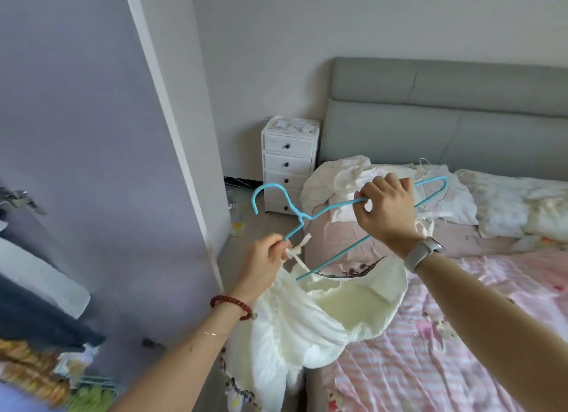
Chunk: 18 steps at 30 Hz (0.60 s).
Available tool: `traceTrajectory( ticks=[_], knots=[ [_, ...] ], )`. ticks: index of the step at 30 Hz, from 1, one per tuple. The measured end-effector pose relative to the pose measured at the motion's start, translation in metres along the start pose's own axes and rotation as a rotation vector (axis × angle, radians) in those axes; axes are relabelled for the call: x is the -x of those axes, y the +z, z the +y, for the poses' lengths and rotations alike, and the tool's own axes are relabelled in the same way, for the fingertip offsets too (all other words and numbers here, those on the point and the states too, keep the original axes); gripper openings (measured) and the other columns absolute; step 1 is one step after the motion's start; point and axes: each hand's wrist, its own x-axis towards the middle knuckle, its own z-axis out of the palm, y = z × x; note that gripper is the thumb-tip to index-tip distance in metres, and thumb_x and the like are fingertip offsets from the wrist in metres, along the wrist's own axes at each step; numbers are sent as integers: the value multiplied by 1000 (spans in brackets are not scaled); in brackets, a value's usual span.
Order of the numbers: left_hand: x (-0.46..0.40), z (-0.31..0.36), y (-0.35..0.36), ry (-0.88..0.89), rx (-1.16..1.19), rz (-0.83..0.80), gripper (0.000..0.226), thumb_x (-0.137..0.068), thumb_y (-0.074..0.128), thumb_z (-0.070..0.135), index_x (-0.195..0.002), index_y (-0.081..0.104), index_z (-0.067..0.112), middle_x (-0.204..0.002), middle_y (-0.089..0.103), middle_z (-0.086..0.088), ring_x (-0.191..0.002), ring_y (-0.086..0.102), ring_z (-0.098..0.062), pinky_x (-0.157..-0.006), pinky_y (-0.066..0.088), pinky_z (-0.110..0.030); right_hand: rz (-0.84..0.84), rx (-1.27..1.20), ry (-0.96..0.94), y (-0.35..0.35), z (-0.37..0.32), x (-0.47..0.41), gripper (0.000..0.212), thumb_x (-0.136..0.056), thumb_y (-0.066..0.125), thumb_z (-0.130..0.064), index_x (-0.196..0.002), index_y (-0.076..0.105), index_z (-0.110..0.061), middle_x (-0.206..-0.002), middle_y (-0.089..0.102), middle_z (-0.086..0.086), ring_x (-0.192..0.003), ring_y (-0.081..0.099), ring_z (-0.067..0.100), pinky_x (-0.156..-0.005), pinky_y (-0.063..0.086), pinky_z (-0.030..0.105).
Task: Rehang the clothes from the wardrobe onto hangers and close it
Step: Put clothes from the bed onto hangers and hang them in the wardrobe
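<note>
Item: blue wire hanger [307, 218], held above the bed [461, 335] edge beside the open wardrobe door [92, 135]. Left hand [264, 258], fingers pinching the hanger's lower shoulder together with a strap of the cream strappy dress [322, 319]; right hand [384, 208], fingers gripping the upper arm. Dress hangs slack below. Risk: the thin strap likely slips off the smooth wire if the hanger tilts.

Left wrist: I see a bracelet of dark red beads [231, 304], and further up the forearm a thin gold chain [211, 334].
Right wrist: a watch [422, 252] on a pale grey band.
Sleeves: both my forearms bare.
</note>
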Motion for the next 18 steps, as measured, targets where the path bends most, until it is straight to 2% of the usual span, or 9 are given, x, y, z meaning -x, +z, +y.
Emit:
traceTrajectory(
  ticks=[3,6,10,14,16,18],
  knots=[
    [23,-1,2,-49,22,-96,17,-90,56,9,-79,64,-2,-63,62,2,-55,51,0,-60,42,-19,-128,-85,-65,-6,5,17,20,-73,52,-17,-55,56,-7,-54,55,7,-56,54,29,-57,41,35],
    [48,-20,-20,-111,-12,-62,16,-88,59,12,-73,64,9,-62,62,7,-55,53,0,-61,40,-15,-307,-235,-96,-5,-17,37,12,-69,62,-11,-59,59,-6,-56,59,8,-52,56,30,-49,45,32],
    [92,-56,-79,-210,-61,107,19,-85,62,9,-69,62,20,-57,60,10,-55,54,4,-58,38,-7,-487,-400,-201,0,-79,60,24,-76,65,-18,-57,54,-9,-54,57,7,-48,56,30,-45,44,33],
    [154,-77,-142,-305,-138,333,9,-84,63,7,-78,68,11,-69,64,4,-60,53,-2,-60,38,-5,-568,-548,-409,-7,-164,68,33,-75,61,-25,-48,50,-10,-41,51,8,-37,48,31,-38,38,24],
    [187,-82,-170,-342,-178,502,6,-84,64,6,-85,70,5,-74,63,1,-68,55,-9,-61,36,-3,-603,-663,-456,-10,-211,68,32,-77,60,-27,-51,52,-11,-39,48,9,-36,45,32,-40,35,23],
    [222,-85,-197,-423,-185,658,8,-85,63,8,-88,70,8,-72,61,1,-70,54,-14,-61,35,-11,-620,-793,-515,-13,-259,66,22,-81,59,-26,-65,61,-12,-39,43,5,-37,43,31,-45,33,23]
  ],
)
